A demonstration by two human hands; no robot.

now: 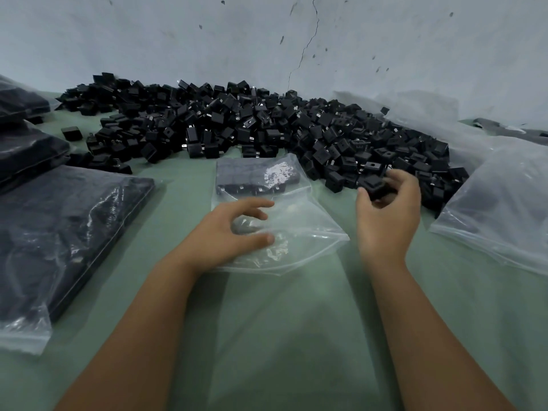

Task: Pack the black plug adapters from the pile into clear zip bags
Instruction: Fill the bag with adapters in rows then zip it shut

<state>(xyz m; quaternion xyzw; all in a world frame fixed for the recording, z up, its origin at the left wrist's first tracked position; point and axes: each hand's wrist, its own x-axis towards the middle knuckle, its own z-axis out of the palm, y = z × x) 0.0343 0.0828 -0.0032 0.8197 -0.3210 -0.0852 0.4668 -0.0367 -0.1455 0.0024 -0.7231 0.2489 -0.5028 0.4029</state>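
From the head view we look down on a green table (296,336) set against a cracked pale wall (267,40). Across the middle of the frame lies the pile of black plug adapters (252,126), spreading from upper left to right of centre. In the centre, just below the pile, sits a clear zip bag (296,232) with a row of adapters already inside its far end. Our left hand (228,232) rests on the bag's near part, fingers spread and loosely curved, thumb pressing the plastic. Our right hand (388,215), at the pile's lower right edge, curls its fingers around a black adapter (375,185). At the left of the frame lie filled bags (59,232) of adapters, stacked toward the upper left. At the right edge we see more clear bags (504,209), their contents unclear.
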